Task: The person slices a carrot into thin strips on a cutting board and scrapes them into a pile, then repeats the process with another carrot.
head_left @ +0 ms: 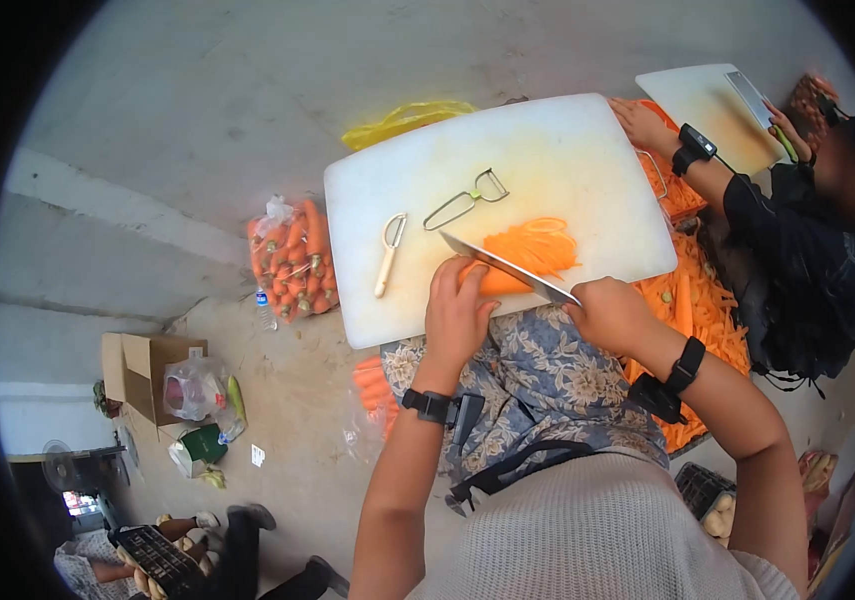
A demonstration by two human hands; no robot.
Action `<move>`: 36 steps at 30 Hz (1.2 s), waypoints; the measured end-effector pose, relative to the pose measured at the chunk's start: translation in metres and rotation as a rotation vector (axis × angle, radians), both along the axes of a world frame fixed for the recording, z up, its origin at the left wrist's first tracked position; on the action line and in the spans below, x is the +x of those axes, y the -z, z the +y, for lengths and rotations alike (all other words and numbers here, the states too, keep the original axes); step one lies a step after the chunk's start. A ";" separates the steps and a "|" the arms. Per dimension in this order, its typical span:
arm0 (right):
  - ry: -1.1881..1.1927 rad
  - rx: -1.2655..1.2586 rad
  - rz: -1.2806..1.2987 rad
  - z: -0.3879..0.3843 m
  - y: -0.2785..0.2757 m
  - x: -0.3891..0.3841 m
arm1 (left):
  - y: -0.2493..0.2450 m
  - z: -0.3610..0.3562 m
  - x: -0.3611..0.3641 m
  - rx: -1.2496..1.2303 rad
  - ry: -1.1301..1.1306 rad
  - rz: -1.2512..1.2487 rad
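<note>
My right hand (612,315) grips a kitchen knife (517,270) by its handle. The blade slants over a carrot piece (500,284) near the front edge of a white cutting board (377,190). With bent fingers, my left hand (455,312) holds that carrot piece on the board, just left of the blade. A heap of thin carrot strips (537,245) lies right behind the knife. Further left on the board are a cream-handled peeler (387,262) and a metal peeler (467,203), both lying loose.
Shredded carrot (692,290) fills a container right of the board. A co-worker's hand (642,125) is at the board's far right corner; another cutting board (707,105) stands beyond. To the left are a bag of carrots (292,262), a water bottle (266,312) and a cardboard box (137,375).
</note>
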State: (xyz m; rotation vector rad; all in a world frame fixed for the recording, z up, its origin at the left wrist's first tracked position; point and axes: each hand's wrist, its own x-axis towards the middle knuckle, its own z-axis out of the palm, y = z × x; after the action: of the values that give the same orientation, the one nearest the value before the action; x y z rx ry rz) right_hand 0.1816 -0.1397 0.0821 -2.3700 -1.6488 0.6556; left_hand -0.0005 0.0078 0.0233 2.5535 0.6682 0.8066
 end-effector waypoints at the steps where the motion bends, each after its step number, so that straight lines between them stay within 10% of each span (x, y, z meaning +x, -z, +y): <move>1: 0.039 -0.007 0.023 0.000 0.003 0.000 | 0.005 0.001 0.001 -0.033 -0.022 0.002; 21: 0.346 0.284 -0.025 -0.036 0.028 0.059 | -0.001 0.056 -0.028 -0.134 -0.442 0.309; 29: 0.471 0.083 0.163 -0.040 0.039 0.086 | 0.012 0.060 -0.017 0.164 -0.393 0.133; 36: 0.215 0.110 -0.247 -0.029 0.024 0.069 | -0.001 -0.004 0.023 0.077 0.044 0.064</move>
State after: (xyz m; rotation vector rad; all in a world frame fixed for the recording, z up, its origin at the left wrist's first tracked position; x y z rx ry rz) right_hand 0.2510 -0.1685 0.0578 -2.5806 -1.4410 0.2359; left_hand 0.0221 0.0039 0.0246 2.6642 0.6090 0.7522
